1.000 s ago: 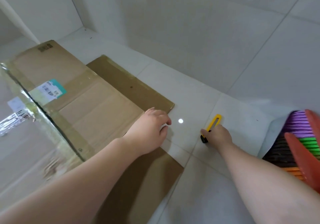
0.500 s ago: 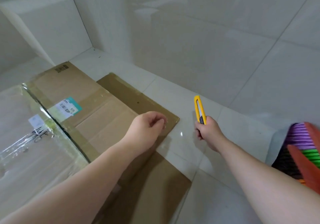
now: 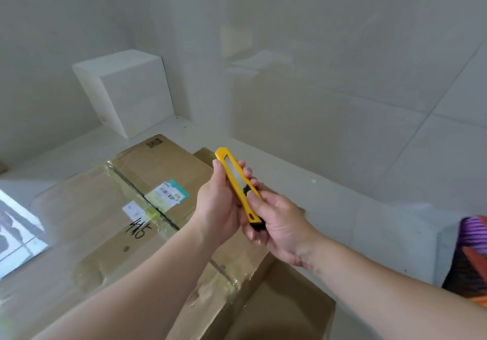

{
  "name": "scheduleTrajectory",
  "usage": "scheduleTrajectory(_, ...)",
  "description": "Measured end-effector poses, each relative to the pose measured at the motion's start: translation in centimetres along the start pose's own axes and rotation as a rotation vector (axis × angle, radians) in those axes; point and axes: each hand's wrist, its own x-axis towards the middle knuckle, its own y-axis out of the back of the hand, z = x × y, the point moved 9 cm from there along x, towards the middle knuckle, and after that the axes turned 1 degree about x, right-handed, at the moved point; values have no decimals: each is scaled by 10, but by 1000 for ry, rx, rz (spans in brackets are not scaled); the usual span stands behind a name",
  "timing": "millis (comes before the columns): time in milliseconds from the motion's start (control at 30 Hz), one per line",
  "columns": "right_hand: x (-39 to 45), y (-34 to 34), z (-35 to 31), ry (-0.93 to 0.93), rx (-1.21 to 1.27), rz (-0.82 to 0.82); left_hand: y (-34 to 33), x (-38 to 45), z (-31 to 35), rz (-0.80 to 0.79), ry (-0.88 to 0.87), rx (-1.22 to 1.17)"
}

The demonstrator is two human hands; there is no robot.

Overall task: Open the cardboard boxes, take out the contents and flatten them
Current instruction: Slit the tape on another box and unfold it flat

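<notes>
One taped cardboard box (image 3: 110, 223) sits unopened at 8 o'clock, flattened cardboard (image 3: 284, 310) beside it; both hands, left hand (image 3: 221, 202) and right hand (image 3: 279, 223), grip the yellow utility knife (image 3: 238, 187), so cutting seems next.

Single head-worn view, looking forward and down, close over floor (image 3: 342, 208)

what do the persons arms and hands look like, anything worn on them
Both forearms are bare as far as the view shows: no sleeves, gloves or watch. The left hand and right hand show no rings, bracelets or markings that can be seen. Fingernails look short and unpainted. The upper arms lie outside the picture, so any sleeve higher up cannot be told.
</notes>
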Motion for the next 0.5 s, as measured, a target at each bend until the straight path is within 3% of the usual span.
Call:
scheduleTrajectory(133, 1, -16, 22, -42, -81, 91, 27, -16, -1, 32, 25, 34)
scheduleTrajectory(333, 10, -47, 31, -82, -19, -63, 65, -22, 14, 130, 20, 222)
scheduleTrajectory(500, 13, -45, 37, -27, -75, 27, 69, -27, 15, 130, 26, 338)
